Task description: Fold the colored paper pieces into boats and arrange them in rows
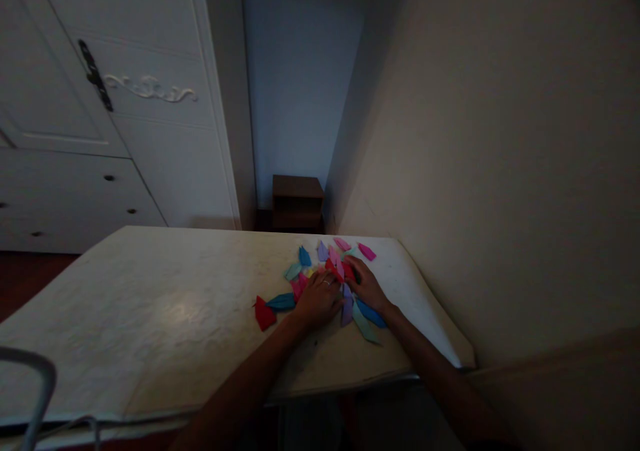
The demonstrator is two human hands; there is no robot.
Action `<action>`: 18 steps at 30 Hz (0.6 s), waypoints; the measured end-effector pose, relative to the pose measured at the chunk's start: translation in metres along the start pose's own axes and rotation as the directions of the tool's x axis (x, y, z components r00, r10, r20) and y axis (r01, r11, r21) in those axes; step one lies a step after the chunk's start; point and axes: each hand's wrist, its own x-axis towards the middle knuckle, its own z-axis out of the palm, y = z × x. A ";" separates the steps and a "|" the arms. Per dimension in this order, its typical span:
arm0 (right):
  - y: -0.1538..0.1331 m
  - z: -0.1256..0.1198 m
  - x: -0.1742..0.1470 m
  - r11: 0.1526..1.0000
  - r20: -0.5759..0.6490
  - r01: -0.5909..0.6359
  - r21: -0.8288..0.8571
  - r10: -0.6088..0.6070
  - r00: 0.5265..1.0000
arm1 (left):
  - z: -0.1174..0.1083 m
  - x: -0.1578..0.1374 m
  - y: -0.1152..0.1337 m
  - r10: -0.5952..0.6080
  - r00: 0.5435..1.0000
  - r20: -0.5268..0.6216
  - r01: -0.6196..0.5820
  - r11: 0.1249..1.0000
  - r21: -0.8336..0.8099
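Several small coloured pieces with pointed ends, which look like folded paper, lie in a loose cluster on the white table [180, 317]. My left hand [319, 299] bends over the middle of the cluster, a ring on one finger. Its fingers are curled and what is under them is hidden. My right hand [367, 283] closes its fingertips at a red piece [349, 271]. Below the hands lie a lilac piece [347, 306], a pale green piece [366, 324] and a blue piece [371, 313]. Left of my left hand are a teal piece [281, 302] and a red folded piece [264, 313].
A beige wall [500, 171] runs along the table's right side. Behind the table stand a white wardrobe [165, 151] and a low brown stand [298, 187]. A curved grey tube [45, 377] rises at the lower left.
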 end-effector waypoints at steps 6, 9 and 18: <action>0.005 -0.006 0.005 0.978 -0.138 -0.058 0.203 0.087 0.987 | -0.002 0.000 0.000 -0.024 1.000 0.021 0.024 1.000 0.001; 0.012 -0.010 0.007 0.965 -0.242 -0.062 0.255 0.126 0.962 | 0.000 0.000 0.003 -0.037 0.999 0.024 0.036 0.999 0.014; 0.039 -0.030 0.025 0.722 -0.350 -0.167 0.672 0.508 0.787 | 0.004 0.003 0.011 -0.006 0.999 0.052 0.005 1.000 0.022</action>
